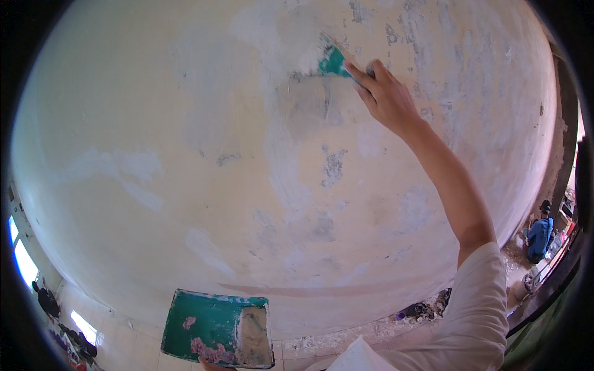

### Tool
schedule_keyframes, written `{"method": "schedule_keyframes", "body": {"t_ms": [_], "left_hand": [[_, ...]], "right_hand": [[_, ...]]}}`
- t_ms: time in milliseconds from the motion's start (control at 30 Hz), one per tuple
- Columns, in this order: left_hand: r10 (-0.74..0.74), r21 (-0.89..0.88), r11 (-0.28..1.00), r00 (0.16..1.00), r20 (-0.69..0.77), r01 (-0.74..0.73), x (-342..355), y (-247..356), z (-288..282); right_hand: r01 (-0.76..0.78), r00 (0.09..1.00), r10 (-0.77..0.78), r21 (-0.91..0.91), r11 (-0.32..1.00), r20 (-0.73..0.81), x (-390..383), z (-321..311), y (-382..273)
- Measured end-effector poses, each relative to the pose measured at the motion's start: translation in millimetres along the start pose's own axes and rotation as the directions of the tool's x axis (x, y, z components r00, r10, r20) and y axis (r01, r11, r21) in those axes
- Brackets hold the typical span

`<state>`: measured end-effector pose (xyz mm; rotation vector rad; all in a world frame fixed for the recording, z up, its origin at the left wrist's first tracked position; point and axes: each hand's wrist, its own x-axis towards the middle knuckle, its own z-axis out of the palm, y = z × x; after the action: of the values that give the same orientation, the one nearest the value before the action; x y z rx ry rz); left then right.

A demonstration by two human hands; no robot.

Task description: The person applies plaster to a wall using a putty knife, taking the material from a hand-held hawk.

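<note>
Green flat-bladed scraper (334,63) held against patchy cream wall (216,123), handle clamped in right hand's (391,100) fingers; judged light, springy, best gripped near the blade. Green rectangular tray (213,314), probably paste-weighted, supported low by left hand (215,366); finger closure cannot be told.

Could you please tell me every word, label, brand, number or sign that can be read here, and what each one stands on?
There is no readable text in this picture.
Wall: only patches, smears and scuffs.
Green tray: no lettering visible.
Green scraper in the right hand: too blurred to tell.
Clutter at the far right: too small to read.
</note>
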<state>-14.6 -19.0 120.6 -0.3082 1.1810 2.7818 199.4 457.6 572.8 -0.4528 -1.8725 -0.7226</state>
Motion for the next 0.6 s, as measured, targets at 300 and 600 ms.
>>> {"method": "schedule_keyframes", "body": {"t_ms": [300, 600], "left_hand": [[0.239, -0.035, 0.971, 0.967, 0.082, -0.237, 21.3, -23.4, -34.8], [0.098, -0.267, 0.961, 0.992, 0.086, -0.072, 37.6, -47.5, -51.8]], "right_hand": [[0.038, 0.986, -0.009, 0.165, 0.986, -0.169, -48.1, 11.9, 9.1], [0.058, 0.997, -0.053, 0.07, 0.996, -0.062, -16.0, 48.0, -6.7]]}}
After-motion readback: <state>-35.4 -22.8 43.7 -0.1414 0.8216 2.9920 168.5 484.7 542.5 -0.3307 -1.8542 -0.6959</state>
